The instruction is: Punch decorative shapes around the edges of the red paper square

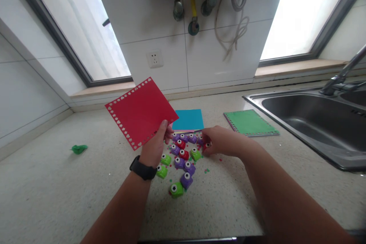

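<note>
My left hand (pixel 156 143), with a black band at its wrist, grips a red paper sheet (pixel 141 112) by its lower right edge. Small star, heart and flower cut-outs run along the sheet's edges. My right hand (pixel 214 140) has its fingers closed around a red punch (pixel 207 145) at the right of the group. Several purple punches (pixel 187 180), green punches (pixel 176 189) and red punches (pixel 183 154) stand on the counter between and below my hands. Tiny paper bits lie around them.
A blue paper stack (pixel 188 119) lies behind the punches. Green sheets (pixel 250 122) with punched edges lie to the right, beside the steel sink (pixel 300 122). A crumpled green item (pixel 79 149) is at the left. Wall hoses hang behind the counter (pixel 94 187).
</note>
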Tool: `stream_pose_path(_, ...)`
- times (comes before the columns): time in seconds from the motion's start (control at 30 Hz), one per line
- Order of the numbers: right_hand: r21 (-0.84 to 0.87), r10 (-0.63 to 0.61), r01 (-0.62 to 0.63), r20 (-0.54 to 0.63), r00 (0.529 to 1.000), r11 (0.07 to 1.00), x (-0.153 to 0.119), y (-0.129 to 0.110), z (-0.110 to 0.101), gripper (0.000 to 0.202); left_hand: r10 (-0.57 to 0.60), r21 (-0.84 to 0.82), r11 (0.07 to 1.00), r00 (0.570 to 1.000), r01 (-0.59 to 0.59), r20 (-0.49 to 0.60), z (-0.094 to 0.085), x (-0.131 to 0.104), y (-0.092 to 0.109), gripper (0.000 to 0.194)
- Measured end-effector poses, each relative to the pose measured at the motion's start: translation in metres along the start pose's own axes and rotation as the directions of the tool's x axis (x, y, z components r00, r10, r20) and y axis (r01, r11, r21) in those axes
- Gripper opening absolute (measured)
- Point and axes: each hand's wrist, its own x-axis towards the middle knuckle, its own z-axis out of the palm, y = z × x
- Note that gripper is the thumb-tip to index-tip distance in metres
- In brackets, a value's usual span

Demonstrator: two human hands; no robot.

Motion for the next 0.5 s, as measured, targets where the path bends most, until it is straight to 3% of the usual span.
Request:
stream_pose_path(0.13, 0.013, 0.002, -0.002, -0.034, 0.999, 1.0, 0.002, -0.002, 0.0, 0.015, -0.006, 0.027, 1.0, 1.0, 0.005, 0.015, -0.001, 0.0, -0.002, 0.042)
stream_pose_path(0.3, 0.001, 0.023, -0.024, -0.341, 0.94, 1.0, 0.012, -0.007, 0.004, 0.025, -0.036, 0.048, 0.998, 0.999, 0.035, 0.03, 0.0, -0.001, -0.003, 0.044)
stream_pose_path(0.4, -0.11, -0.021, -0.013, -0.304, 0.952, 0.994, 0.019, -0.011, 0.014, 0.029, -0.044, 0.075, 0.996, 0.999, 0.042, 0.025, 0.003, -0.003, -0.002, 0.045)
stream_pose_path(0.5, -0.101, -0.029, 0.002, -0.262, 0.965, 0.995, 0.024, -0.012, 0.023, 0.026, -0.052, 0.109, 0.993, 0.999, 0.051, 0.006, 0.005, -0.005, -0.001, 0.046)
